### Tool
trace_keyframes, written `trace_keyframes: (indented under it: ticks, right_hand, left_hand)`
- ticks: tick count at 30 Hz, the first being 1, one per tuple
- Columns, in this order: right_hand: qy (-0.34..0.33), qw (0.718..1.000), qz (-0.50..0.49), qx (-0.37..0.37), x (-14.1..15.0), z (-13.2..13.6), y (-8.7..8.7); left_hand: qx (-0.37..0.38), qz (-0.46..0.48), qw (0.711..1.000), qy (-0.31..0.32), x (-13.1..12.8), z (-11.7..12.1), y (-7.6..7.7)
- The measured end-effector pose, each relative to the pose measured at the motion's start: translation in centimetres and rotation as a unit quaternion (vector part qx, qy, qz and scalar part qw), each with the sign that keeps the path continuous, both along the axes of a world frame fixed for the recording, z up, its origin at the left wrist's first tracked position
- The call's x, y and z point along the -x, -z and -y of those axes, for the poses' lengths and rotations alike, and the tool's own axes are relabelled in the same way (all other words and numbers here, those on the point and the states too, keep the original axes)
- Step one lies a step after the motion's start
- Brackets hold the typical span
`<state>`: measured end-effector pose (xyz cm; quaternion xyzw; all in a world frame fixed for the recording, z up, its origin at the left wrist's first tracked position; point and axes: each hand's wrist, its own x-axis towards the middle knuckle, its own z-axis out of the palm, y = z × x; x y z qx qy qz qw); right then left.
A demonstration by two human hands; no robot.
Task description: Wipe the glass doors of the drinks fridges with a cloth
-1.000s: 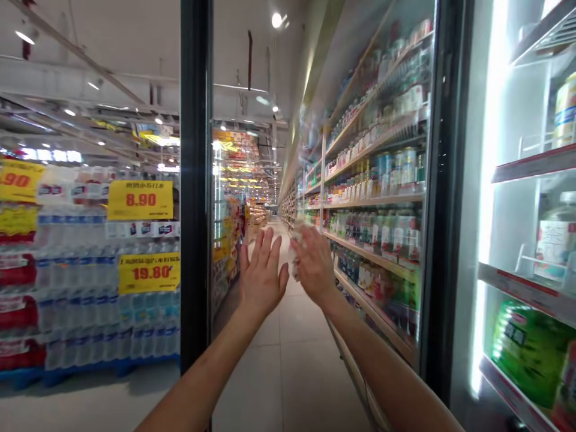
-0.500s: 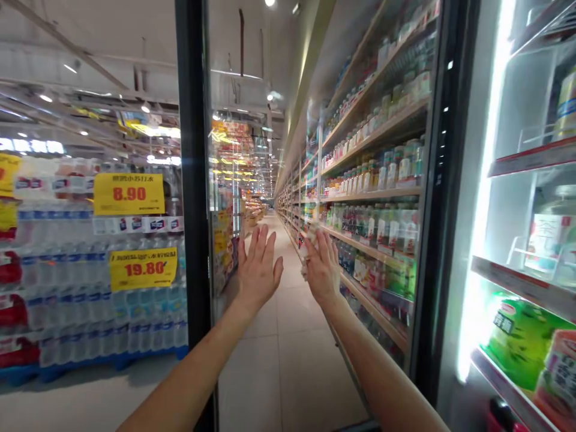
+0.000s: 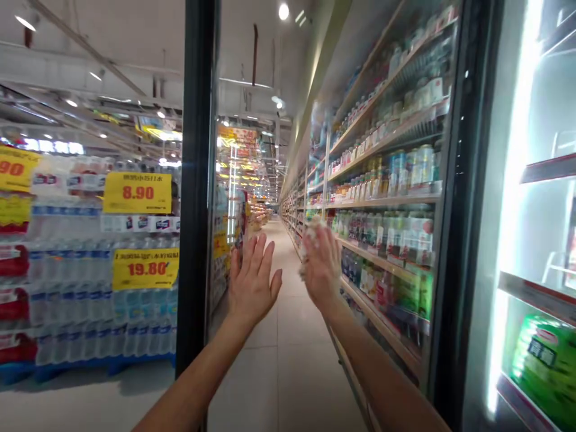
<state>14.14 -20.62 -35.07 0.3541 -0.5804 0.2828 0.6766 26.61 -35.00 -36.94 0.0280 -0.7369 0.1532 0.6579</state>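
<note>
Shop aisle (image 3: pixel 275 246) runs far behind a glass door (image 3: pixel 197 180).
Your left hand (image 3: pixel 252 282) is spread, seemingly empty; your right hand (image 3: pixel 323 270) holds a pale cloth (image 3: pixel 314 224) under nearly straight fingers: likely light, soft, best gripped mid-bunch.

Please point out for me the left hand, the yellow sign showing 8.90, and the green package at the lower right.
Left hand (image 3: pixel 251 291): head view, middle of the back of the hand.
Yellow sign (image 3: pixel 137 193): head view, on its red price.
Green package (image 3: pixel 551 372): head view, front face.
</note>
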Motion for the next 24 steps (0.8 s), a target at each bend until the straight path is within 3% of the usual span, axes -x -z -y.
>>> trace_keyframes:
  ticks: [2,7,8,12,13,16,17,18,21,22,24]
  right_hand:
    - [0.006,0.999,-0.003,-0.034,0.3,-0.5,0.0]
    - [0.017,0.98,0.096,0.175,4.8,-5.7,1.3]
    - [0.009,0.982,0.086,0.168,5.3,-6.3,1.9]
    - [-0.003,1.0,0.027,-0.011,6.8,-8.2,3.5]
    - [0.004,0.999,0.044,0.007,7.2,-8.8,3.5]
    - [0.018,0.974,0.12,0.19,7.8,-9.4,3.5]
    - [0.012,0.969,0.126,0.212,7.5,-9.0,3.6]
    - [0.003,0.974,0.114,0.195,7.0,-8.4,3.8]
    - [-0.019,0.999,0.026,0.005,5.5,-6.5,4.7]
    - [-0.015,0.999,0.01,-0.027,5.5,-6.6,4.8]
    - [0.001,0.999,0.035,0.027,6.7,-8.1,4.8]
  left_hand:
    - [0.001,0.0,1.0,-0.009,0.0,-0.1,-0.1]
    - [-0.021,0.008,1.0,-0.009,1.1,-2.3,0.4]
    - [-0.02,0.013,1.0,-0.003,1.6,-3.0,0.7]
    - [-0.029,0.028,0.999,0.015,3.4,-5.1,1.5]
    - [-0.033,0.029,0.999,0.017,3.7,-5.3,1.6]
    - [-0.036,0.028,0.999,0.018,4.0,-5.3,1.7]
    - [-0.035,0.028,0.999,0.017,4.0,-5.2,1.7]
    - [-0.033,0.025,0.999,0.017,4.0,-5.0,1.7]
    - [-0.026,0.023,0.999,0.015,4.0,-4.9,1.6]
    - [-0.025,0.023,0.999,0.015,4.0,-4.8,1.6]
    - [-0.022,0.022,0.999,0.013,3.9,-4.8,1.6]
